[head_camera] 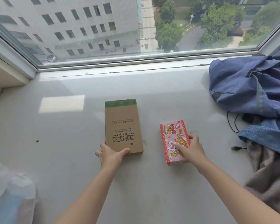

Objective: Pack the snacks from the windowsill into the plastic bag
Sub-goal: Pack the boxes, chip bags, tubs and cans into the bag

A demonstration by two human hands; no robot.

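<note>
2 boxes lie lengthwise near-to-far: left hand (111, 155) clasps the brown box (123, 125) near end; right hand (190, 148) pinches the pink snack box (174, 139); plastic bag (8, 191) near left

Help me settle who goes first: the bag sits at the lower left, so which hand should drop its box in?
Left, probably. The left hand grips the brown box, nearer the plastic bag than the right hand on the pink box.
</note>
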